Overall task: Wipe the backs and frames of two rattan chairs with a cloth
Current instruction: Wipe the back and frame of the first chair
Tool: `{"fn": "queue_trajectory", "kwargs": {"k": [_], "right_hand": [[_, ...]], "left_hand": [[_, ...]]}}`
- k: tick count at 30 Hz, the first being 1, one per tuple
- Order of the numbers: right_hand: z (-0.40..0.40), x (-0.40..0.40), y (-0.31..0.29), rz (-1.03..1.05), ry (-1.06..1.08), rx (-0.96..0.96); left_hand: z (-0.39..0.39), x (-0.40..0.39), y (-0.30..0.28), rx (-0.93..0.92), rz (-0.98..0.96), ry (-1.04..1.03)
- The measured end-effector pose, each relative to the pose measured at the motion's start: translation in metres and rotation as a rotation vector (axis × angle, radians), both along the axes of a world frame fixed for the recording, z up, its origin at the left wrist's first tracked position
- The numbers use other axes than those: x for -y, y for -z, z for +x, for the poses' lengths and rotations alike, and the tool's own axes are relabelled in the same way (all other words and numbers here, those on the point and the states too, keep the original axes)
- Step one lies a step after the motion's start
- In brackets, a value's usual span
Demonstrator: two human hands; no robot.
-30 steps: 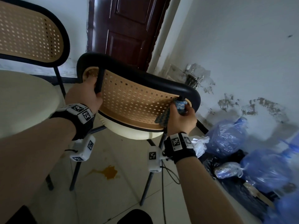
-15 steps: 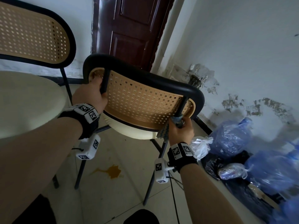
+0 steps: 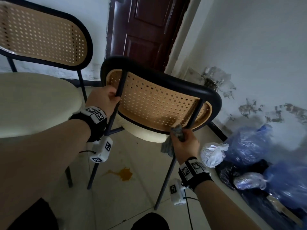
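The nearer rattan chair (image 3: pixel 154 103) stands before me, its woven back ringed by a black frame and seen from behind. My left hand (image 3: pixel 104 100) grips the left rear upright of that frame. My right hand (image 3: pixel 185 144) holds a grey-blue cloth (image 3: pixel 176 138) wrapped round the right rear upright, just under the bottom edge of the backrest. A corner of the cloth hangs below my fist. The second rattan chair (image 3: pixel 43 37) with a cream seat stands to the left, facing me.
A dark brown door (image 3: pixel 147 29) is behind the chairs. Blue and clear plastic bags (image 3: pixel 249 146) pile against the stained right wall. An orange-brown spill (image 3: pixel 123 174) marks the tile floor under the near chair. My shoes show at the bottom edge.
My right hand has slid the cloth down the right upright, from the top corner of the frame to below the backrest. My left hand stays on the left upright.
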State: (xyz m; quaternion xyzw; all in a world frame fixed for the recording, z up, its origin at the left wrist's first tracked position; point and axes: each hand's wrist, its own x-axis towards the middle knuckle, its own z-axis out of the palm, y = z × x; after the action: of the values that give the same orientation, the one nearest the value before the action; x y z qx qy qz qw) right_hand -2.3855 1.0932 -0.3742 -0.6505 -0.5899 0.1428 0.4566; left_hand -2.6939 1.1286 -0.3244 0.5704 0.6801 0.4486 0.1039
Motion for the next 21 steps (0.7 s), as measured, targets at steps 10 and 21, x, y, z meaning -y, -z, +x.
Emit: {"fn": "queue_trajectory", "kwargs": {"k": [10, 21], "right_hand": [[-0.159, -0.038, -0.064, 0.142, -0.365, -0.074], [-0.203, -0.083, -0.021, -0.172, -0.246, 0.279]], "left_hand": [[-0.032, 0.039, 0.081, 0.619, -0.196, -0.096], [-0.036, 0.027, 0.072, 0.534, -0.113, -0.066]]}}
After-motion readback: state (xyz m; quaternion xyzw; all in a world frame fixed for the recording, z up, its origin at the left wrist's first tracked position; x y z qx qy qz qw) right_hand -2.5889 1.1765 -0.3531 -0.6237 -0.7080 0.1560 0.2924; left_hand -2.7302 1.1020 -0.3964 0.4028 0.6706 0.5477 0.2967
